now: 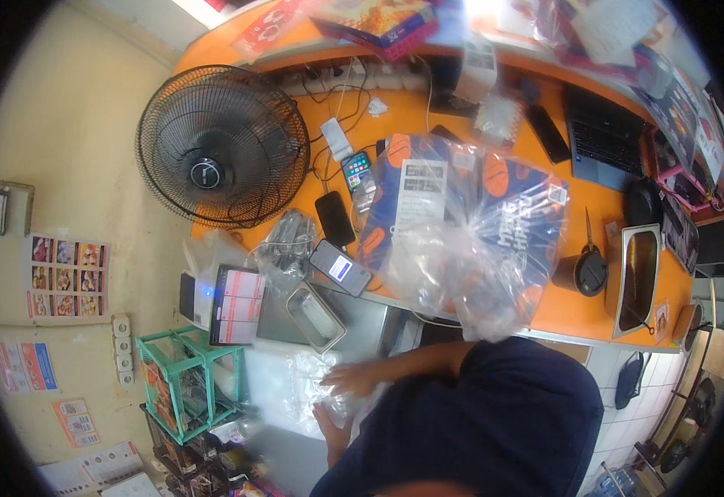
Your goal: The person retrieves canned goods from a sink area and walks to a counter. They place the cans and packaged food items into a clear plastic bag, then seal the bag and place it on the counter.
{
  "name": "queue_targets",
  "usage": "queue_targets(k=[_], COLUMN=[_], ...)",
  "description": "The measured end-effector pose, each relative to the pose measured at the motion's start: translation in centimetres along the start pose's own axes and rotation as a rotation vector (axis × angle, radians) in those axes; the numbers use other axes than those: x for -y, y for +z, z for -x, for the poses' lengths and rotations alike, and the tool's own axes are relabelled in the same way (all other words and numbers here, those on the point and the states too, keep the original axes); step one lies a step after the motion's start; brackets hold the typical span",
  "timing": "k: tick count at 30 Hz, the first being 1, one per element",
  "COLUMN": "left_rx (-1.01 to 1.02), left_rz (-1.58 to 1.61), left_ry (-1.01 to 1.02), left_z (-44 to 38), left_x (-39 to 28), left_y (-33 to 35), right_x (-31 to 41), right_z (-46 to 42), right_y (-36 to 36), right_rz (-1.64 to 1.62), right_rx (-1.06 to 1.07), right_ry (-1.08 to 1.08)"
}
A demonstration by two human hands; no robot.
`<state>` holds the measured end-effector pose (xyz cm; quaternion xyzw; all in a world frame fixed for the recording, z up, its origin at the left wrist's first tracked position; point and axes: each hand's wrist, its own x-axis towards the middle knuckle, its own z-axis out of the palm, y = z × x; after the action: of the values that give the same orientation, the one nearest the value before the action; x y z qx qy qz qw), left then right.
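Clear plastic bags or sheets (309, 388) lie on the steel counter (293, 450), wrinkled and shiny near my hands. My right hand (352, 379) rests on the plastic with its fingers spread. Just below it in the picture, my left hand (332, 425) has its thumb and fingers apart at the plastic's edge. Whether the left hand pinches any of it is not plain. Beyond the hands stands an open steel container (315, 317). A tablet (236, 305) with a lit screen is propped beside that container.
A knotted clear bag (461, 230) holding blue printed boxes sits on the orange counter (576, 314). Around it are phones (340, 267), a fan (222, 146), a lidded cup (585, 273), a steel pan (635, 279) and a laptop (607, 140). A green plastic basket (191, 379) stands by the wall.
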<state>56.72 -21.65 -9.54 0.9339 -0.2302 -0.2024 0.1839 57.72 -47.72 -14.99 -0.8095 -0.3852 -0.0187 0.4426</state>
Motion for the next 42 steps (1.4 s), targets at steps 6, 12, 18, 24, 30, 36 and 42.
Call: queue_targets(k=[6,12,18,24,30,36,42], left_rx=[-0.162,-0.223,-0.284,-0.545,-0.865,-0.81,-1.201], left_rz=[-0.4,-0.488,-0.222,0.43,0.704,0.4,0.518], left_ry=[-0.156,-0.176,-0.217,-0.368,-0.349,-0.123,-0.61], left_z=[-1.6,-1.8,-1.9,-2.0,-1.7,1.3,12.0], left_x=[1.0,0.7,-3.0,-4.3,-4.9,-7.6,-0.9], left_y=[4.0,6.1,4.4,0.3,-2.3,-2.5,4.5], right_x=[-3.1,-3.7,-2.2,3.0,7.1,3.8,7.0], right_z=[-0.6,-0.3,-1.6,-4.3,-5.4,-2.6,-6.6], right_y=[2.5,1.0,-1.6,-5.5,-9.5,-2.3,-8.5], right_rz=[-0.121,-0.179,-0.167,-0.425,-0.559,-0.437,-0.024], right_rx=[-0.093,0.043,0.015,-0.276,0.766,0.035,0.507], right_ry=[-0.033,-0.019,0.0,0.027,0.282,0.443,0.44])
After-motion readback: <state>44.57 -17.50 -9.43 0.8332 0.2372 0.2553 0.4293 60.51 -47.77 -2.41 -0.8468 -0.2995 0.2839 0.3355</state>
